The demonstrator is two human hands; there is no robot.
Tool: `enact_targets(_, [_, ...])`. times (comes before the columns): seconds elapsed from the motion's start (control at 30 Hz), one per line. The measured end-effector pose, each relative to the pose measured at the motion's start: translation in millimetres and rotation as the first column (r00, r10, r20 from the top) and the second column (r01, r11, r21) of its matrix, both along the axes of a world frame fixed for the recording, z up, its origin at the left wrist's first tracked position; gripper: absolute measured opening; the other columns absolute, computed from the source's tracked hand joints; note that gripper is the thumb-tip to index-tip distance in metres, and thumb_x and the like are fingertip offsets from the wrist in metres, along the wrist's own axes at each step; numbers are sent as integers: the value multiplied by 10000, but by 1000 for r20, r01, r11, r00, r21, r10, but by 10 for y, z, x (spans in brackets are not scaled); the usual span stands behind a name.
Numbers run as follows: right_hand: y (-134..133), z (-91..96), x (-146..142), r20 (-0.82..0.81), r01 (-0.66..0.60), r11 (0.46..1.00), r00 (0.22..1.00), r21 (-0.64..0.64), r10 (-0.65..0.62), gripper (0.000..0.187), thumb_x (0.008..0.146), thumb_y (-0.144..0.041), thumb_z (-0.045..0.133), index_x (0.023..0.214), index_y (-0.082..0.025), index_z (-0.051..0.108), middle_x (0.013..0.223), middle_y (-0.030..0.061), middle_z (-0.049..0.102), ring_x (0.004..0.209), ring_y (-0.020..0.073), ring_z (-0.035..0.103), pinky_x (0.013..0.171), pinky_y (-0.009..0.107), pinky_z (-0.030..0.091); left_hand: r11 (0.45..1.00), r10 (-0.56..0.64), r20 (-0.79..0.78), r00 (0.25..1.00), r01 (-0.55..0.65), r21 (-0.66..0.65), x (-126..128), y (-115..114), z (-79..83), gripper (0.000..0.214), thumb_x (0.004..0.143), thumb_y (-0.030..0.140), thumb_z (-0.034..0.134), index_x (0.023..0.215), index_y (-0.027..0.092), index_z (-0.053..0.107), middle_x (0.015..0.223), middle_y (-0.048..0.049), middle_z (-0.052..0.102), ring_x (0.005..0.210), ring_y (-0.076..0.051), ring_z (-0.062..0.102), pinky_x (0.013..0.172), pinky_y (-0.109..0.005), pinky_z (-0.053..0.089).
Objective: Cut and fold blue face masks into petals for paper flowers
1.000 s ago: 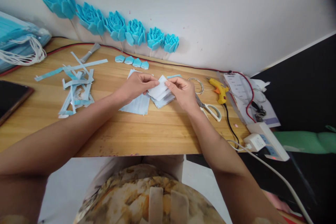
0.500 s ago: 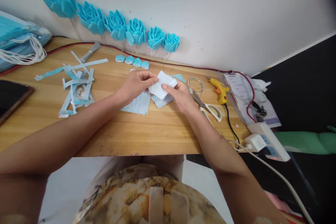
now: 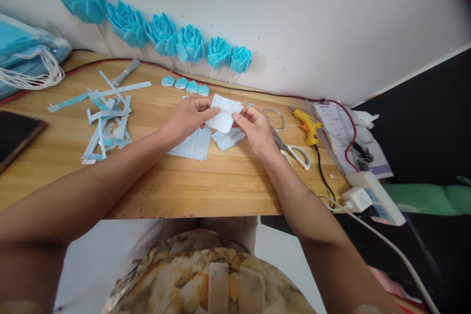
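Observation:
Between my two hands, just above the table, is a small white square of mask fabric [image 3: 225, 117]. My left hand [image 3: 191, 117] pinches its left edge between thumb and fingers. On the opposite edge, my right hand [image 3: 253, 125] grips it with the thumb on top. Beneath it a small stack of pale squares [image 3: 228, 140] lies on the wood, partly covered. A larger pale blue sheet [image 3: 192, 146] rests below my left hand. Several folded blue petals [image 3: 192, 87] stand in a row behind. Scissors [image 3: 289, 149] with white handles lie beside my right wrist.
Several blue fabric flowers [image 3: 162, 34] on sticks lean along the wall. Cut strips [image 3: 110, 122] are heaped at left, near a phone [image 3: 18, 135] and bagged masks [image 3: 25, 59]. To the right are a tape roll [image 3: 275, 118], a yellow glue gun [image 3: 308, 125] and a power strip [image 3: 382, 201].
The white square has turned and now lies more level between my hands. My right hand has shifted slightly right, its thumb now at the square's right edge.

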State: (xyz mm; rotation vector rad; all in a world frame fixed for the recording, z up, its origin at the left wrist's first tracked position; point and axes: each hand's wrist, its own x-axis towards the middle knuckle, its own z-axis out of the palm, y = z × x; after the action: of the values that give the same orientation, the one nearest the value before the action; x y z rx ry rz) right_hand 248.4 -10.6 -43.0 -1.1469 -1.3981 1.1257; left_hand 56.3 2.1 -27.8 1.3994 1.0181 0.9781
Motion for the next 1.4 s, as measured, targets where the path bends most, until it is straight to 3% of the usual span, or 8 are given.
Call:
enact_targets(0.2, [-4, 34, 1, -64, 33, 999, 998, 31, -31, 393, 803, -597, 711, 999, -267, 626, 816, -18, 668, 757, 138, 627, 737, 306, 545, 997, 65, 42, 997, -62, -53, 11, 3, 36, 134, 820, 253, 628, 717, 168, 644, 681, 0, 606, 568, -96, 467, 528, -233, 353])
enact_targets(0.5, [19, -17, 4, 5, 76, 984, 997, 163, -78, 386, 762, -569, 761, 858, -237, 589, 812, -20, 633, 738, 120, 588, 681, 274, 491, 999, 29, -9, 1000, -29, -45, 12, -27, 71, 182, 826, 292, 630, 695, 166, 624, 683, -4, 598, 582, -102, 466, 556, -239, 366])
enact_targets(0.73, [-5, 23, 7, 63, 111, 982, 991, 151, -122, 303, 810, -514, 713, 839, -245, 577, 827, -9, 618, 762, 135, 579, 691, 280, 478, 1000, 7, -77, 997, -5, 15, -19, -6, -6, 307, 846, 334, 631, 596, 165, 573, 555, 18, 490, 509, -80, 422, 521, -229, 296])
enact_targets(1.03, [-29, 60, -2, 55, 139, 965, 986, 224, -155, 280, 813, -491, 708, 858, -249, 575, 957, 18, 658, 876, 156, 608, 750, 286, 492, 1000, -15, -117, 993, 18, 18, 2, -5, -21, 334, 850, 320, 634, 560, 165, 579, 513, 9, 532, 499, -89, 431, 530, -246, 301])
enact_targets(1.2, [-29, 43, -4, 14, 132, 960, 990, 247, -140, 252, 817, -461, 718, 867, -251, 587, 909, 10, 657, 846, 150, 609, 752, 287, 496, 1000, -23, -138, 990, 23, 2, 16, -15, 4, 378, 860, 311, 655, 525, 168, 552, 478, 26, 489, 472, -83, 406, 509, -240, 287])
enact_targets(1.4, [-38, 42, -17, 34, 163, 964, 984, 210, -174, 325, 805, -545, 713, 876, -255, 585, 889, 10, 647, 831, 154, 608, 728, 286, 503, 998, -63, -121, 991, 66, 25, 8, 28, -95, 338, 845, 311, 670, 556, 151, 595, 511, 17, 539, 470, -79, 446, 488, -202, 310])
